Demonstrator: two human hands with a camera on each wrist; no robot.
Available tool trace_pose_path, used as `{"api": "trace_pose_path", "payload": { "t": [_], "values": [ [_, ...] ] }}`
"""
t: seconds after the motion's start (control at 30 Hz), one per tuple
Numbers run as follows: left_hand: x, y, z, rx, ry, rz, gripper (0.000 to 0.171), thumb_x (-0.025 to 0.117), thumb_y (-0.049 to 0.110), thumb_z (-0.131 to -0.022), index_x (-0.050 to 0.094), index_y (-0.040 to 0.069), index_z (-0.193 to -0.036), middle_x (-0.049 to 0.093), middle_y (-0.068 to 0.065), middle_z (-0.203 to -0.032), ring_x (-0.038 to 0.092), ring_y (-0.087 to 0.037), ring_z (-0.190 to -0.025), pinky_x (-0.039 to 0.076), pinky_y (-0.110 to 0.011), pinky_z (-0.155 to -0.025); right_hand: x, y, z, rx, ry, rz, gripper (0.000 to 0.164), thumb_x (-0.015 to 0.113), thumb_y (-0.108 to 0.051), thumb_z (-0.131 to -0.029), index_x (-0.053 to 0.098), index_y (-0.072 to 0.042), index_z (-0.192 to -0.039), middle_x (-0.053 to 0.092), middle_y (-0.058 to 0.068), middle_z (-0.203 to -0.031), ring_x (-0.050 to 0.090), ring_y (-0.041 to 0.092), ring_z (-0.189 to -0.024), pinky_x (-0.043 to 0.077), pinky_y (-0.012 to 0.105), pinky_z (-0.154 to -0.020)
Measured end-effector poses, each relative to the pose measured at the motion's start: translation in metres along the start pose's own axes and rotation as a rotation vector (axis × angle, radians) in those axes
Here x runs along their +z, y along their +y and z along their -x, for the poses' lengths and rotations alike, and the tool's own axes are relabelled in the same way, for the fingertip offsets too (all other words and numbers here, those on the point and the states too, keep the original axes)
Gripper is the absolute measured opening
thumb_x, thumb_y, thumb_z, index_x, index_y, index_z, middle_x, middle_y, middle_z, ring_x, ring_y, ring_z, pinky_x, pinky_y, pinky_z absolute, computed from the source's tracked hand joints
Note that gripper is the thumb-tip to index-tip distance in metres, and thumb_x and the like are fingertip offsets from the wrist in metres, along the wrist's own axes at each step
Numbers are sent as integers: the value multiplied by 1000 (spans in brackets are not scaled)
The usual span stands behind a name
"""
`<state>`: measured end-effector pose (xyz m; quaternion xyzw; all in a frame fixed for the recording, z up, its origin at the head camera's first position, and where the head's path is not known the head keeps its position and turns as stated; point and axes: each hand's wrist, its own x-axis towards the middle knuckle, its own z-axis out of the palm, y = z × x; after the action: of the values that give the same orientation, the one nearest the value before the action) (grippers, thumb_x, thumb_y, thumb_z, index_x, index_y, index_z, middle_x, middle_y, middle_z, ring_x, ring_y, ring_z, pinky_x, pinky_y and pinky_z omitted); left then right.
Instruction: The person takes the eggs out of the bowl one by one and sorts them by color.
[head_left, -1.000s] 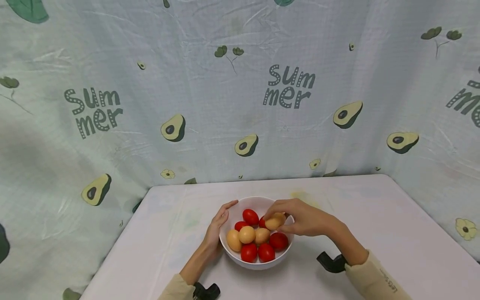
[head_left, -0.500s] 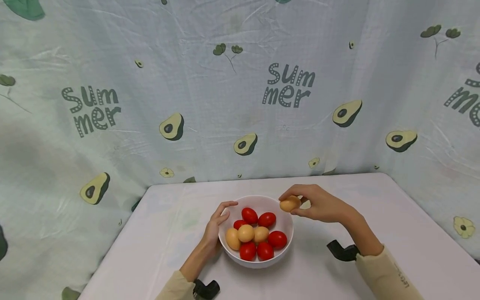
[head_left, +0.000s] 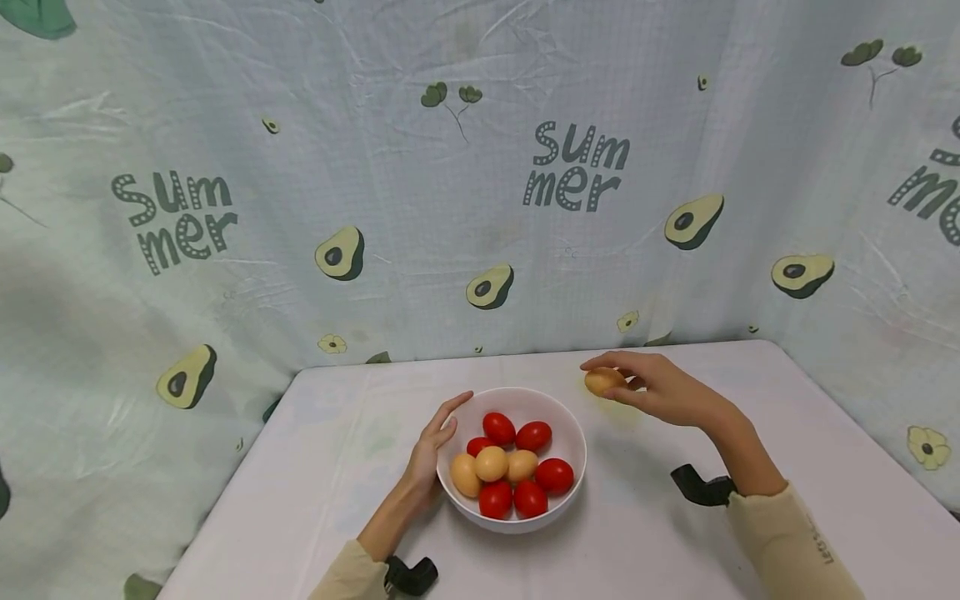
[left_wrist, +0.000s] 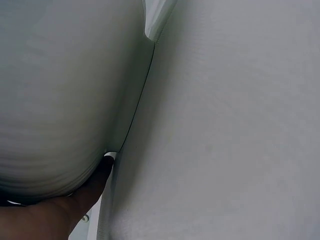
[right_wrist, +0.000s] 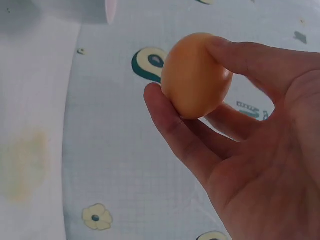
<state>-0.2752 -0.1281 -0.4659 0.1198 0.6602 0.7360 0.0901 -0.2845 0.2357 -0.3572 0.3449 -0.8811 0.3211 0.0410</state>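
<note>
A white bowl (head_left: 517, 527) stands in the middle of the table, holding several smooth red egg-shaped pieces (head_left: 554, 476) and three light-brown eggs (head_left: 491, 463). My left hand (head_left: 431, 442) rests against the bowl's left side, its fingers extended along the rim. In the left wrist view the dark outline of the left hand (left_wrist: 55, 212) touches the bowl's curved outer wall (left_wrist: 55, 100). To the right of and beyond the bowl, my right hand (head_left: 663, 392) holds another light-brown egg (right_wrist: 192, 75) between thumb and fingertips, raised over the table's far part.
The white-covered table (head_left: 360, 467) ends at a hanging cloth (head_left: 420, 225) printed with avocados and lettering, behind and at both sides. A faint yellow stain (right_wrist: 22, 165) marks the table cover. Black wrist mounts (head_left: 701, 486) sit at both wrists.
My right hand has lifted the egg from the bowl and carried it right and away from me, past the rim. My left hand has stayed at the bowl's side.
</note>
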Motion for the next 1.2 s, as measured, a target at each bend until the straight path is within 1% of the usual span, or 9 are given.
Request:
{"api": "trace_pose_path", "payload": {
  "t": [0.17,0.23,0.33,0.4,0.6,0.77,0.97,1.07,1.2],
  "values": [
    [-1,0,1,5,-10,-14,51,25,23,-111,34,14,-161,28,-11,-169,28,-37,-156,17,-55,-130,-3,8,4,78,-1,-49,34,60,-16,-104,65,-19,-137,69,6,-131,65,14,-100,58,24,-83],
    [-2,0,1,11,-12,-21,51,25,23,-111,35,14,-160,28,-11,-169,27,-37,-156,16,-56,-130,-4,10,5,117,6,-77,33,59,-18,-105,65,-17,-137,68,8,-132,68,17,-103,59,26,-86],
    [-3,-1,2,9,-4,-31,50,27,25,-111,38,15,-159,30,-11,-169,27,-37,-156,16,-57,-130,-5,14,6,174,21,-100,38,64,-21,-103,61,-17,-140,65,12,-137,70,24,-108,60,30,-88],
    [-3,-1,3,7,0,-36,50,28,27,-111,40,17,-158,30,-10,-169,27,-36,-156,15,-57,-130,-5,17,7,195,29,-102,43,69,-17,-99,60,-17,-141,63,14,-138,70,28,-109,59,32,-88],
    [-4,-1,3,-7,3,-24,49,28,28,-111,41,20,-157,31,-8,-168,27,-34,-156,16,-56,-130,-1,30,8,229,30,-153,56,72,-1,-90,56,-12,-142,60,19,-136,72,28,-105,58,25,-85],
    [-4,-1,3,-12,0,-15,49,28,26,-111,42,20,-157,34,-8,-167,30,-33,-155,18,-54,-130,3,43,10,251,48,-142,60,75,-5,-88,55,-7,-145,59,21,-138,72,25,-100,57,23,-81],
    [-5,-2,2,3,-21,-41,50,30,32,-110,40,19,-158,32,-11,-167,30,-35,-154,19,-55,-130,11,64,14,230,61,-92,58,78,-8,-87,57,-2,-141,65,17,-129,67,26,-108,58,21,-86],
    [-5,-2,2,-2,-19,-36,50,29,31,-111,40,20,-158,33,-10,-167,31,-34,-154,20,-54,-130,16,71,15,232,54,-87,56,78,-9,-88,55,1,-138,65,17,-126,65,28,-110,59,29,-90],
    [-5,-1,2,-16,-9,-25,49,28,28,-111,42,21,-157,34,-8,-167,31,-32,-155,20,-53,-130,20,78,16,285,31,-99,56,76,-10,-89,54,5,-138,63,22,-130,66,31,-110,58,39,-90]
  ]
}}
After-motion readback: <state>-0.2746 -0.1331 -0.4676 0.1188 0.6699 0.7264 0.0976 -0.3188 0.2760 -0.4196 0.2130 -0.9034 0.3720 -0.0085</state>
